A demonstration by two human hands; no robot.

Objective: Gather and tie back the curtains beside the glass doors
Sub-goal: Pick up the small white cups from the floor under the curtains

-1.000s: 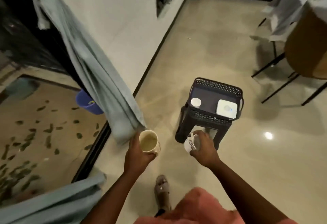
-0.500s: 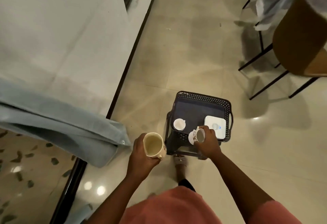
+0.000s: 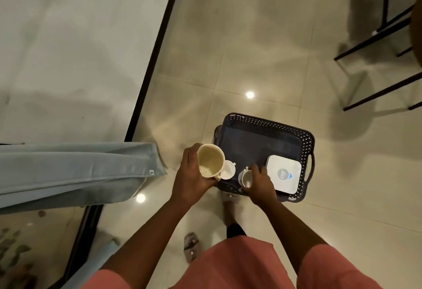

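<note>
**A:** Entry one, hands. State of each?

**B:** Left hand (image 3: pixel 193 174): fingers curled round a cream mug (image 3: pixel 210 160), held tilted with its mouth toward the camera, just at the near left corner of the dark basket tray (image 3: pixel 307 142). Right hand (image 3: pixel 259 183): fingers wrapped on a small white cup (image 3: pixel 245 178), low over the tray's near edge; whether the cup has touched the tray floor I cannot tell.

**A:** Step in hand, as you judge it?

**B:** Setting the crockery down so both hands are free for the curtains. To do it well: lower the small cup flat into the bare patch between the white saucer-like cup (image 3: pixel 228 170) and the white box (image 3: pixel 283 173), touching neither. Then bring the mug upright before it goes down, and set it on the open far half of the tray. Release each grip only once the base sits level.

**A:** The task's own item?

**B:** Pale blue curtain (image 3: pixel 75 170), one panel hanging across the left of the view beside the glass door (image 3: pixel 34 238), its hem corner near the left hand but not touching it. A second strip of blue fabric (image 3: pixel 91 270) shows low down by the door frame. Neither is gathered or tied.

**A:** Counts?

**B:** Cups and mugs: three, two of them held and one resting in the tray. White box: one. Tray: one, on a dark stool that is mostly hidden. Curtain pieces: two. Sandalled feet: two.
</note>
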